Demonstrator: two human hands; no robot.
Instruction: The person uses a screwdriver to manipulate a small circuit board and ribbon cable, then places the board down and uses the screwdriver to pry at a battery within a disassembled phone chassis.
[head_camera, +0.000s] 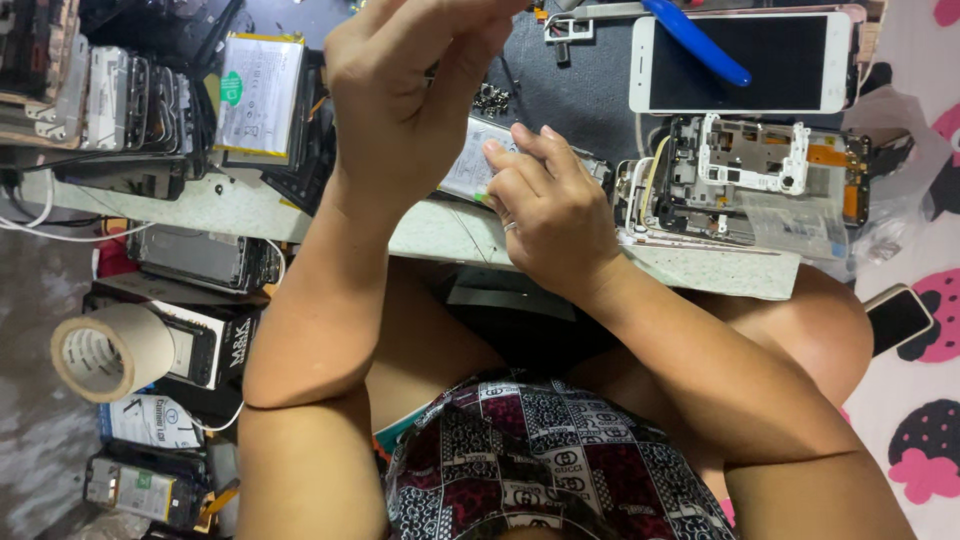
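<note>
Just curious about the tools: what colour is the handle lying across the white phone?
Blue; the handle rests across the white phone, clearest in the head view.

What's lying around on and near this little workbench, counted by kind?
Loose phone batteries: 2, one under the right hand at, one at
White phone, screen up: 1
Opened phone showing its insides: 1
Tape roll: 1
Blue-handled tool: 1
Total: 6
The left hand is raised.

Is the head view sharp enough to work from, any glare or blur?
Head view: evenly lit, no hard shadows; left hand close to the lens and slightly soft, top cropped; right hand and white phone sharp; faint sheen on its dark screen.
</note>
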